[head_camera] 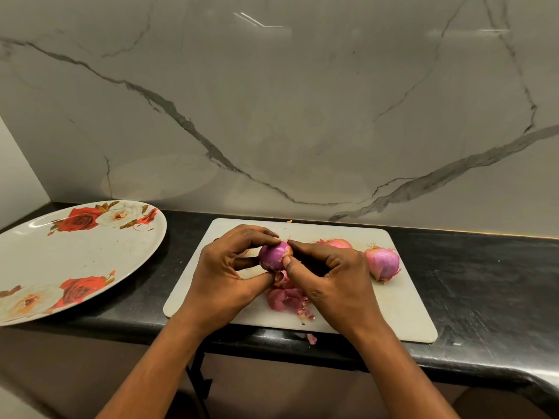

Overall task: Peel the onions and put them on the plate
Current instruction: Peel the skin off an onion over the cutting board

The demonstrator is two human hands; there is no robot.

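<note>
Round, glossy purple onion (273, 255) held just above smooth white cutting board (348, 300). Left hand (220, 276): fingers (257, 234) curled round it, clamped. Right hand (329, 282): thumb and forefinger pinched on its dry tip. Papery pink peels (286, 297) heaped beneath. Dull-skinned onion (382, 263) on board's right; second onion (340, 244) half hidden behind right hand. Oval rose-printed plate (60, 261) at left on mottled black stone tabletop (484, 282), well apart from board.
</note>
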